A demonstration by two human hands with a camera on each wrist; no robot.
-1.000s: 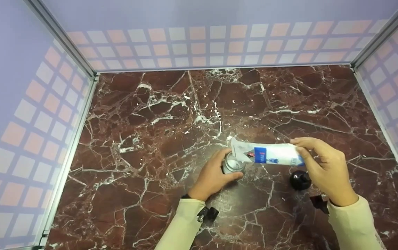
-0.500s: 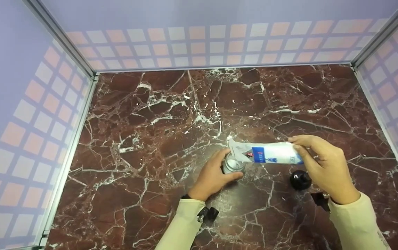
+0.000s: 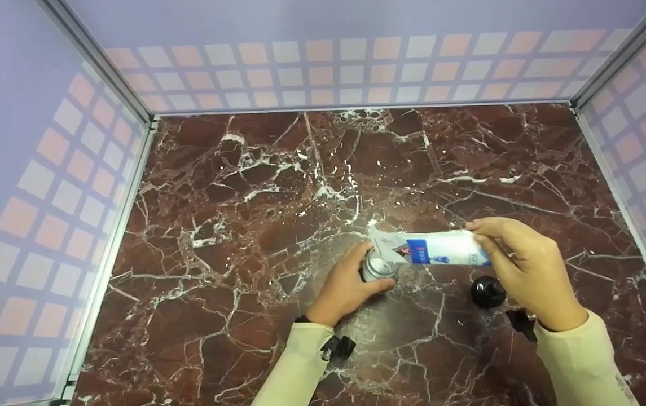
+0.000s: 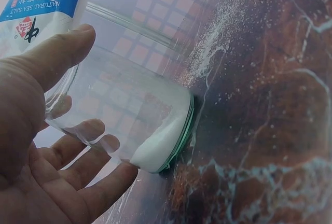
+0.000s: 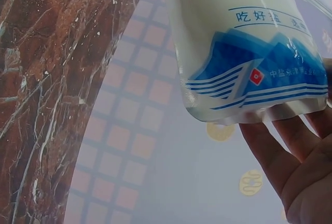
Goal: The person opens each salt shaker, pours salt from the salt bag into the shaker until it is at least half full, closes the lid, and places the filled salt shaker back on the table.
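My left hand grips a clear glass jar around its side. White salt lies banked in the bottom of the jar in the left wrist view. Over the jar's mouth, a white and blue bag of sea salt lies nearly level, its torn end to the left. The bag's bottom end is pinched by my right hand. In the right wrist view, my fingers support the lower edge of the salt bag. The bag hides part of the jar's opening.
A glossy black round object stands on the marbled table, just left of my right wrist. White grains are scattered on the table beyond the jar. Tile-patterned panels wall the table at the back and both sides.
The salt bag and my right hand have shifted slightly left over the jar. My left hand and the jar stay in place.
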